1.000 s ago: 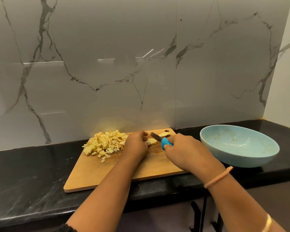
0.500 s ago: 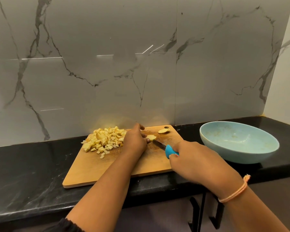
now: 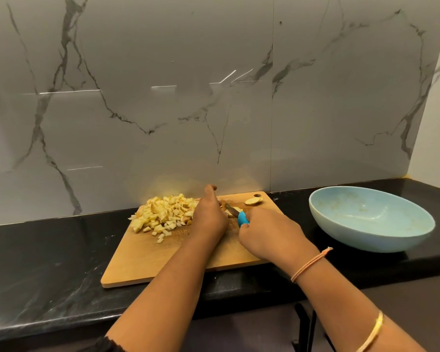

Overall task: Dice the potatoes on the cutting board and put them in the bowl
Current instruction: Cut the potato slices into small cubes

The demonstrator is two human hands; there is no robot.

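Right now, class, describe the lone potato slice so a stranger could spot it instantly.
Find the wooden cutting board on the black counter. At its far right corner, beside the hole, lies the potato slice. Unlike the diced heap, it is a flat round lying alone.

Whole shot is looking kinda dim and warm-toned. The marble wall point(image 3: 214, 102) is catching a few thin white glare streaks, and a yellowish glow is bouncing onto it right above the diced potato pile point(image 3: 163, 214). The black counter point(image 3: 36, 262) is giving off a soft sheen. Wide-angle lens is bending the edges, and everything's coming out a bit soft and smeary.
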